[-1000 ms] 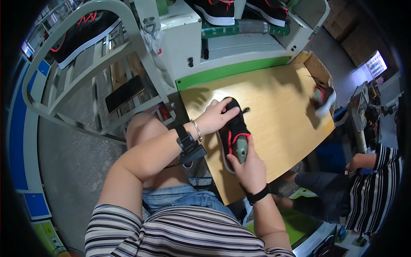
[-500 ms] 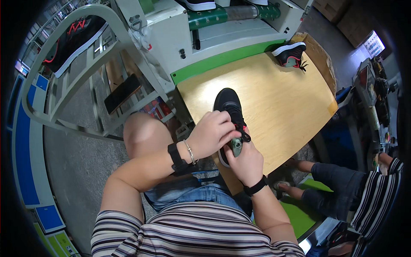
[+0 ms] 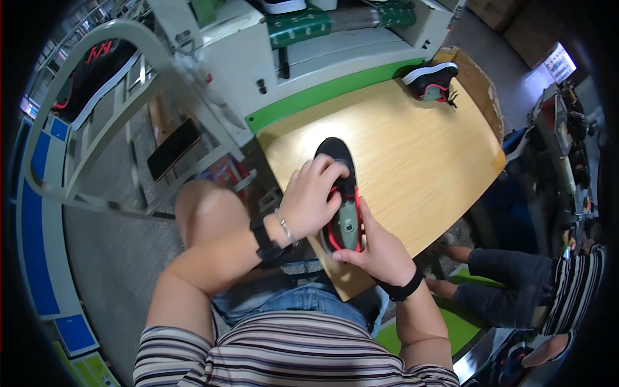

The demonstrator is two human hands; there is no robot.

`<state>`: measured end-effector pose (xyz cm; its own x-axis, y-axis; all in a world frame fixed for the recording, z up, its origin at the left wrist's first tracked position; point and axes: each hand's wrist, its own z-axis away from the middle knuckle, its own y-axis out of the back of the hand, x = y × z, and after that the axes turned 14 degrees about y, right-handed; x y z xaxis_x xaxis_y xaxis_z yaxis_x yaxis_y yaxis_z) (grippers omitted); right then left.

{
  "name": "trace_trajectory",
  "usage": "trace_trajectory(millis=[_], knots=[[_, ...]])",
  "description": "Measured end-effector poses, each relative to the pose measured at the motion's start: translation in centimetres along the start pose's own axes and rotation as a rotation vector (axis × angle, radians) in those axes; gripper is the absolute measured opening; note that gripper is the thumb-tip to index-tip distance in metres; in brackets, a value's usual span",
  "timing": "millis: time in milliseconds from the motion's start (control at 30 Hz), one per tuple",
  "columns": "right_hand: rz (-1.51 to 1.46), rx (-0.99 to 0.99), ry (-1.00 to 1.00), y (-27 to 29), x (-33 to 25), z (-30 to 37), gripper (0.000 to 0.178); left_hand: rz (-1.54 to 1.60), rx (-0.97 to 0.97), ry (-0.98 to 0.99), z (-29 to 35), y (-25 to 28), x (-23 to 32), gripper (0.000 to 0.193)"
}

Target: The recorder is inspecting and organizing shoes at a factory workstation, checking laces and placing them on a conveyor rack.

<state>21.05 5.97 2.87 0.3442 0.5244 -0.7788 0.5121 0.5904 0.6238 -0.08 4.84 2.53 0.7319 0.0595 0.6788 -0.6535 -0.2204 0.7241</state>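
Observation:
A black sneaker with a red-lined collar lies toe-away on the near left part of the wooden tabletop. In its opening sits a green shoe last with a round metal hole. My left hand curls over the sneaker's tongue and lace area, its fingertips slightly blurred. Most of the laces are hidden beneath it. Around the heel and right side, my right hand grips the sneaker, thumb across the back of the collar.
A second black sneaker rests at the tabletop's far right corner, beside a cardboard box. Behind stands a white machine with a green roller. At left, a metal rack holds a sneaker and a phone. Another person is at right.
My right hand has slid back to the sneaker's heel, uncovering the green last and red collar. My left hand has moved a little left, and its fingers now lie over the lace area.

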Motion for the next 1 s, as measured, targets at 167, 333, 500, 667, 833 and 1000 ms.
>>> trace_trajectory(millis=[167, 333, 500, 667, 833, 1000], knots=[[0.072, -0.056, -0.011, 8.5, 4.2, -5.1, 0.059, 0.312, -0.185, 0.118, 2.0, -1.0, -0.4, 0.051], [0.582, 0.091, 0.116, 14.7, 11.2, -19.2, 0.051, 0.084, -0.08, 0.051, 3.0, -2.3, 2.7, 0.068], [0.888, 0.359, -0.324, 18.8, 19.5, -28.2, 0.057, 0.119, -0.044, -0.026, 3.1, -4.8, 1.4, 0.054], [0.726, 0.5, -0.452, 18.6, 20.4, -29.1, 0.059, 0.121, -0.051, 0.008, 3.5, -4.7, 1.0, 0.049], [0.559, 0.948, -0.555, 19.2, 28.2, -23.5, 0.097, 0.143, -0.053, -0.016, 3.6, -5.3, 0.8, 0.046], [0.572, 0.714, -0.484, 19.0, 27.9, -13.2, 0.103, 0.175, -0.023, -0.052, 3.2, -6.0, 1.0, 0.049]])
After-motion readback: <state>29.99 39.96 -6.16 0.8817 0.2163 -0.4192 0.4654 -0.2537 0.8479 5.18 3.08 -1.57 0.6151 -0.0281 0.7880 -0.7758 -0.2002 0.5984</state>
